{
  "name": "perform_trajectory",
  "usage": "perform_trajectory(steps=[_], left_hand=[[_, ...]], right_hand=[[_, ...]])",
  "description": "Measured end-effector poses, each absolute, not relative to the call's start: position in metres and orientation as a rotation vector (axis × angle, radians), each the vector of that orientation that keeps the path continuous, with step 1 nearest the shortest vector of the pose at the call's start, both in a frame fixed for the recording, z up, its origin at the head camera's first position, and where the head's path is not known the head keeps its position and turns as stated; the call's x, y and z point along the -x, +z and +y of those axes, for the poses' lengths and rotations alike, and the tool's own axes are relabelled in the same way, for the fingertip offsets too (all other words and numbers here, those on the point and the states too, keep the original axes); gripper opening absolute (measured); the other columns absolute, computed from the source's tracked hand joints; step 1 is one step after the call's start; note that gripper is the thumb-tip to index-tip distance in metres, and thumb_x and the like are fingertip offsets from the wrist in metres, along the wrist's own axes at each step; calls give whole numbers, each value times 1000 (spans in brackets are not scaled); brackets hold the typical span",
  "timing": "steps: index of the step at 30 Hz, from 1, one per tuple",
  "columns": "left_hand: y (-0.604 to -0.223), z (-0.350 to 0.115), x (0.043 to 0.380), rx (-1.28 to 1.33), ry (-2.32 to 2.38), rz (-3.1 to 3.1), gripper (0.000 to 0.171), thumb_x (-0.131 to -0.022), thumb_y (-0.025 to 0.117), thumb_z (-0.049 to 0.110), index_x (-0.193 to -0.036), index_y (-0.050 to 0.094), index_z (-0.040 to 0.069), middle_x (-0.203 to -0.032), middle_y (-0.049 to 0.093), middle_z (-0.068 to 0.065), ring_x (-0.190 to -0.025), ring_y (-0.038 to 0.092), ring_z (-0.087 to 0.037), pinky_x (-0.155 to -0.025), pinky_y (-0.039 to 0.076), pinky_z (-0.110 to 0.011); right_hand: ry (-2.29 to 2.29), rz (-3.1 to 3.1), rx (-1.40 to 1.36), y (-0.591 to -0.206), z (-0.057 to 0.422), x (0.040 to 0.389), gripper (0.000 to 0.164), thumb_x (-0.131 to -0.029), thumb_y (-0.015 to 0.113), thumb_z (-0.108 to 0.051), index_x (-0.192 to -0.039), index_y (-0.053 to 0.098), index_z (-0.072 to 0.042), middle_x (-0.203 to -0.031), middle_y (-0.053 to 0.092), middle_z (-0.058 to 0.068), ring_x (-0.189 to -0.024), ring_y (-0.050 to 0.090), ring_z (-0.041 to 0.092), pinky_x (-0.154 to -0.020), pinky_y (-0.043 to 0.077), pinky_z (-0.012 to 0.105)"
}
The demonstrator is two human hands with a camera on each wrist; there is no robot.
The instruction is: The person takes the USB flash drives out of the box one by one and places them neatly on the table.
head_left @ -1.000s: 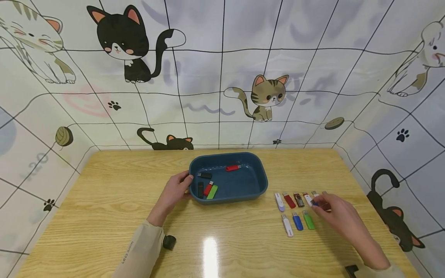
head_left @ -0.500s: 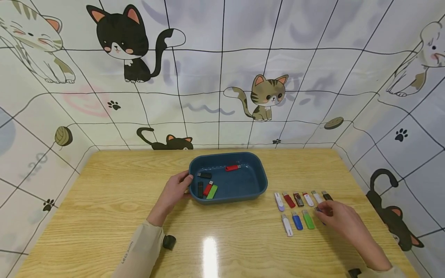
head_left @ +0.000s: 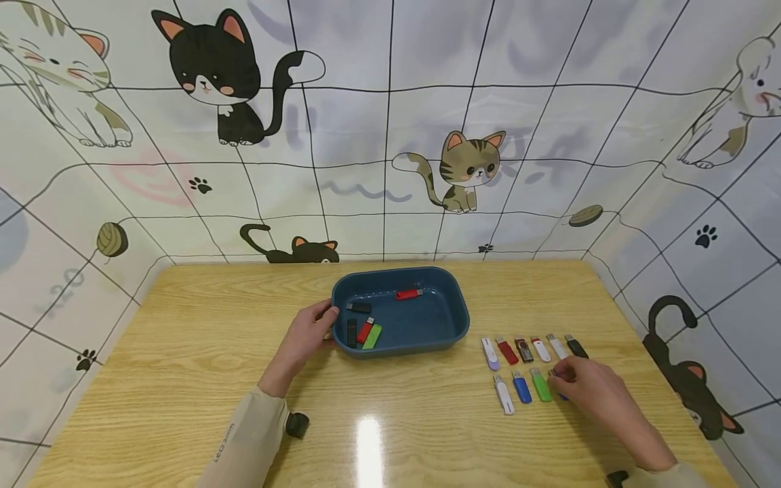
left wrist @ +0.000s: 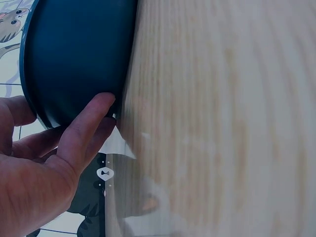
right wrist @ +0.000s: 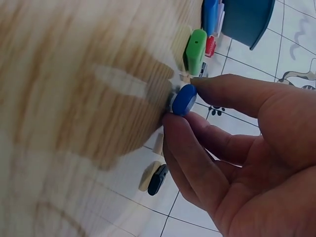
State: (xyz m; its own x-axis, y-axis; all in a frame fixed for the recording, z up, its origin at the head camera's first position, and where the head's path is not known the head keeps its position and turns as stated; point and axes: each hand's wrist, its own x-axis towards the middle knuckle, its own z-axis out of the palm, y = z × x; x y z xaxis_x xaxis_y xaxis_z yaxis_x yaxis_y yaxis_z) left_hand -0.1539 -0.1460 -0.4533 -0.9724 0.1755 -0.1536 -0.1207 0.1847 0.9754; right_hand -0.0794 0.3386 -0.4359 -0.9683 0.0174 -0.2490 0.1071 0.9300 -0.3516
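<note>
Wrist cam: my right hand (right wrist: 261,163) pinches a blue USB stick (right wrist: 183,100), mostly hidden in head view; left hand (head_left: 307,333) grips tray (head_left: 424,324) at 9 o'clock.

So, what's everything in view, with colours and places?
Printed walls: 3, whitish, back, sides
Table: 1, light wood, centre
Bin: 1, dark blue, on table
USB sticks: 5, two red, two black, one green, in bin
Back sticks: 6, white, red, brown, black, right of bin
Front sticks: 3, white, blue, green, right of bin
Held stick: 1, blue, in right hand
Wrist devices: 2, black, at wrists
Sleeves: 2, beige, bottom edge
Left hand: 1, gripping bin's left end
Right hand: 1, pinching held stick
</note>
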Motion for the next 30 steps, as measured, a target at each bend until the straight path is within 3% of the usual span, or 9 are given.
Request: perform_trajectory(steps=[23,30], left_hand=[[-456,-145,156,-27,1861,2233,46,-111,47,21,-152,49,-1,-142,57,-25,-114,67,-33,-82,64,-41],[-455,-145,156,-29,1850,2245,46,-111,47,21,-152,49,-1,-141,58,-25,-113,68,-33,-81,64,-40]], right_hand=[[-475,2853,-122,-439,336,84,28,-93,77,-22,-100,69,4,-85,68,5,-74,57,19,-62,49,39],[-502,2883,-159,-431,336,81,31,-97,68,-27,-104,70,3,-86,66,5,-73,54,20,-59,45,35]])
